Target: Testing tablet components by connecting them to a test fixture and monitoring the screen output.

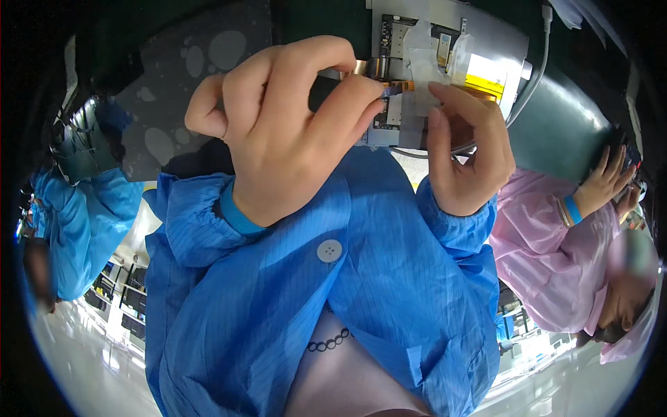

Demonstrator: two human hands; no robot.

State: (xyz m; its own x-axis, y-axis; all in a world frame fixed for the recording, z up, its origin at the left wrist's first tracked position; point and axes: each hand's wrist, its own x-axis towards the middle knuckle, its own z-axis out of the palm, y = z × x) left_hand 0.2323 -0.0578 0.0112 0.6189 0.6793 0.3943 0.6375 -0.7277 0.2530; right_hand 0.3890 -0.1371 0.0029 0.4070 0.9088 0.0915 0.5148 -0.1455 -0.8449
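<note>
My left hand [285, 121] reaches over the near left side of an opened electronic assembly with a dark-edged circuit board [389, 115]. Its thumb and index finger are closed on a small flex ribbon cable [399, 88], whose orange-gold end points right over the board. The other fingers of that hand are curled and raised. To the right, my right hand [476, 142] hovers close to the assembly, thumb and index finger apart, with nothing visible between them. Pale translucent tape [425, 73] covers part of the board. A bright yellow strip [483, 87] lies beyond the right fingers.
A dark mat with pale patches [201, 83] lies to the left. A white cable [538, 76] curves along the assembly's right side. One person in pink [542, 229] works at the right, another in blue [90, 215] is at the left.
</note>
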